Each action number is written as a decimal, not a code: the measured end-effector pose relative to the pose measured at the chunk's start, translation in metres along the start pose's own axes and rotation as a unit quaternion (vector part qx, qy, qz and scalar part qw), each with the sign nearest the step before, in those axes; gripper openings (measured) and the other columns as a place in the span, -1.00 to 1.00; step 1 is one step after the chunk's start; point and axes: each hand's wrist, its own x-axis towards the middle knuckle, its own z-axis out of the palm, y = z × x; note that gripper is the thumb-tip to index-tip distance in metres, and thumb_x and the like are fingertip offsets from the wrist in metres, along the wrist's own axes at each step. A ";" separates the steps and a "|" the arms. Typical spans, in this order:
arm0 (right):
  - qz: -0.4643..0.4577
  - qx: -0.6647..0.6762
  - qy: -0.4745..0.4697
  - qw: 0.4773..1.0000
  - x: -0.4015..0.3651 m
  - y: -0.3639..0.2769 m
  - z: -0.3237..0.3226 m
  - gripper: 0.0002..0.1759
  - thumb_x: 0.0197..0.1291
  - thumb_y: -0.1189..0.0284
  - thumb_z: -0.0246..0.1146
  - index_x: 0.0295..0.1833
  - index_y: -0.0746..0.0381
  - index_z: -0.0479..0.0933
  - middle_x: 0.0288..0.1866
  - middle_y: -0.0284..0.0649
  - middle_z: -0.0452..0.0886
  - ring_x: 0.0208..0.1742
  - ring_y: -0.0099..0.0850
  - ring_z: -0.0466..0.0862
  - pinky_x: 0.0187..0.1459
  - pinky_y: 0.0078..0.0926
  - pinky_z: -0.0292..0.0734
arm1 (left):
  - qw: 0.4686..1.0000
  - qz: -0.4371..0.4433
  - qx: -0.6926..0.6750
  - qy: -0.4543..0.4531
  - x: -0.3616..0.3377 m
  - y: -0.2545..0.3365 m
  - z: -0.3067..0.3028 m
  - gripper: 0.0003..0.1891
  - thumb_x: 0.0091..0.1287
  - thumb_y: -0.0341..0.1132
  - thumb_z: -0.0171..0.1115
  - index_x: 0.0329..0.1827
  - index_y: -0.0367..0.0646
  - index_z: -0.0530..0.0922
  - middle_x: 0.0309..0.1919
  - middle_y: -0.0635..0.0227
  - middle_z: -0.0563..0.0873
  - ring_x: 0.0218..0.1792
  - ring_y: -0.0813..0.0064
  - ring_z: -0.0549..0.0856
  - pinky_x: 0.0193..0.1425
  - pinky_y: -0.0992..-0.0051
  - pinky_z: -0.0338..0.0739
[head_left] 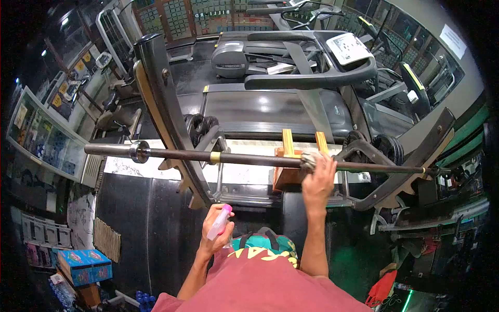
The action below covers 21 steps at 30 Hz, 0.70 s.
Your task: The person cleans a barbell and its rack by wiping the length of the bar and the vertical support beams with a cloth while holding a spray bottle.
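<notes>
A long barbell (249, 158) rests across a rack (171, 119) in front of me. My right hand (319, 182) presses a crumpled, greyish cloth (309, 162) against the bar, right of its middle. Part of the cloth is hidden by the fingers. Lower and to the left, my left hand (212, 229) is closed around a small spray bottle (219, 223) with clear sides and a pink top. The bottle is tilted and held near my body, apart from the bar.
Behind the bar stands a treadmill (270, 106), with weight plates (200, 127) by the rack. A wooden piece with two upright posts (287, 141) is just beyond the bar. At lower left sits a blue box (86, 266); a glass-door fridge (44, 138) stands at far left.
</notes>
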 end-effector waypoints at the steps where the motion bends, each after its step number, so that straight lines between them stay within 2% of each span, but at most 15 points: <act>1: -0.025 -0.087 -0.014 0.996 0.001 0.000 0.001 -0.47 -0.10 0.64 0.28 0.11 0.21 0.53 0.16 -0.06 0.51 0.24 -0.08 0.46 0.31 -0.13 0.37 | 1.000 0.003 -0.001 -0.001 -0.001 0.000 0.001 -0.76 0.08 -0.55 0.29 -0.15 -0.32 0.59 -0.17 0.13 0.63 -0.10 0.19 0.63 -0.03 0.35 0.53; 2: -0.043 -0.036 -0.019 0.998 -0.004 -0.014 0.009 -0.53 -0.04 0.63 0.26 0.08 0.23 0.56 0.12 -0.10 0.53 0.22 -0.11 0.48 0.29 -0.17 0.41 | 1.000 0.007 -0.002 -0.002 -0.001 0.000 0.002 -0.75 0.08 -0.56 0.29 -0.14 -0.32 0.59 -0.18 0.13 0.63 -0.10 0.19 0.63 -0.03 0.36 0.53; 4: -0.080 0.022 -0.032 0.996 -0.017 -0.041 0.034 -0.53 0.04 0.64 0.19 0.13 0.18 0.56 0.14 -0.11 0.52 0.19 -0.15 0.52 0.25 -0.20 0.46 | 1.000 0.011 0.005 0.000 -0.002 0.001 0.001 -0.75 0.08 -0.56 0.29 -0.14 -0.32 0.59 -0.18 0.13 0.62 -0.10 0.20 0.63 -0.04 0.36 0.53; 6: -0.101 0.096 -0.045 0.989 -0.023 -0.071 0.044 -0.50 0.03 0.66 0.18 0.14 0.12 0.56 0.19 -0.12 0.50 0.27 -0.14 0.49 0.34 -0.16 0.39 | 1.000 0.015 0.009 0.003 -0.006 0.001 0.001 -0.75 0.07 -0.56 0.29 -0.14 -0.32 0.59 -0.17 0.13 0.62 -0.09 0.21 0.63 -0.04 0.36 0.53; 9: -0.110 0.152 -0.067 0.980 -0.016 -0.072 0.032 -0.43 -0.03 0.73 0.12 0.16 0.16 0.53 0.20 -0.07 0.50 0.28 -0.11 0.50 0.37 -0.17 0.35 | 0.999 -0.006 -0.013 0.037 -0.010 -0.001 0.002 -0.75 0.07 -0.57 0.28 -0.15 -0.32 0.59 -0.16 0.13 0.62 -0.09 0.22 0.63 -0.03 0.37 0.53; 10: -0.047 0.297 -0.124 0.946 -0.010 -0.062 0.016 -0.39 -0.08 0.76 0.06 0.17 0.18 0.51 0.20 -0.05 0.51 0.27 -0.12 0.51 0.37 -0.21 0.34 | 0.999 -0.014 -0.014 0.037 -0.011 -0.002 0.001 -0.75 0.07 -0.57 0.28 -0.15 -0.32 0.59 -0.16 0.13 0.62 -0.09 0.23 0.63 -0.03 0.37 0.53; 11: 0.019 0.433 -0.177 0.884 -0.006 -0.047 0.003 -0.34 -0.13 0.79 0.01 0.18 0.21 0.50 0.20 -0.03 0.51 0.27 -0.12 0.52 0.37 -0.24 0.34 | 0.999 -0.021 -0.016 0.035 -0.012 -0.004 0.002 -0.75 0.06 -0.58 0.28 -0.15 -0.32 0.59 -0.16 0.13 0.62 -0.09 0.23 0.63 -0.02 0.37 0.52; 12: 0.122 0.507 -0.192 0.831 -0.007 -0.029 -0.003 -0.31 -0.18 0.79 -0.08 0.19 0.26 0.48 0.19 0.00 0.52 0.26 -0.13 0.53 0.36 -0.31 0.33 | 0.999 -0.022 -0.017 0.032 -0.012 -0.006 0.002 -0.75 0.06 -0.58 0.28 -0.15 -0.32 0.59 -0.16 0.13 0.62 -0.09 0.23 0.63 -0.02 0.37 0.52; 13: 0.087 0.438 -0.134 0.885 -0.003 -0.011 -0.013 -0.32 -0.16 0.78 -0.05 0.20 0.26 0.47 0.18 -0.02 0.52 0.25 -0.17 0.54 0.34 -0.35 0.35 | 0.999 -0.017 -0.022 0.028 -0.011 -0.008 0.003 -0.75 0.06 -0.58 0.27 -0.15 -0.32 0.59 -0.17 0.13 0.62 -0.10 0.23 0.63 -0.02 0.37 0.52; 14: 0.087 0.445 -0.069 0.889 0.005 -0.007 -0.032 -0.38 -0.09 0.73 0.06 0.20 0.24 0.47 0.17 -0.03 0.52 0.24 -0.18 0.54 0.33 -0.34 0.37 | 0.999 -0.012 -0.028 0.025 -0.010 -0.010 0.004 -0.75 0.06 -0.58 0.27 -0.15 -0.32 0.59 -0.17 0.14 0.62 -0.10 0.23 0.63 -0.01 0.37 0.52; 15: -0.008 0.268 0.005 0.963 0.011 0.017 -0.037 -0.43 -0.01 0.68 0.16 0.21 0.19 0.48 0.17 -0.04 0.51 0.23 -0.16 0.53 0.31 -0.28 0.41 | 0.999 -0.011 -0.030 0.024 -0.009 -0.009 0.005 -0.75 0.06 -0.58 0.27 -0.15 -0.32 0.59 -0.17 0.14 0.62 -0.10 0.23 0.63 -0.01 0.37 0.52; 16: 0.049 0.148 0.029 0.987 0.016 0.023 -0.047 -0.47 0.05 0.64 0.22 0.20 0.14 0.50 0.17 -0.06 0.51 0.23 -0.09 0.51 0.30 -0.15 0.42 | 1.000 -0.009 -0.023 0.019 -0.008 -0.007 0.005 -0.74 0.06 -0.59 0.26 -0.15 -0.32 0.59 -0.17 0.14 0.62 -0.10 0.22 0.63 -0.01 0.37 0.52; 18: 0.105 0.046 0.001 0.993 0.008 0.055 -0.036 -0.46 0.01 0.67 0.22 0.18 0.12 0.51 0.17 -0.07 0.50 0.22 -0.06 0.49 0.29 -0.07 0.42 | 1.000 -0.006 -0.016 0.016 -0.005 -0.006 0.004 -0.74 0.06 -0.59 0.26 -0.15 -0.33 0.58 -0.17 0.13 0.62 -0.10 0.22 0.64 -0.01 0.37 0.52; 21: 0.004 -0.053 0.026 0.998 -0.005 0.032 0.002 -0.45 -0.06 0.68 0.25 0.14 0.13 0.51 0.14 -0.06 0.50 0.23 -0.07 0.48 0.32 -0.07 0.38 | 1.000 0.006 -0.006 0.004 -0.003 -0.007 0.005 -0.75 0.06 -0.59 0.26 -0.15 -0.33 0.58 -0.17 0.13 0.62 -0.10 0.21 0.63 -0.01 0.36 0.52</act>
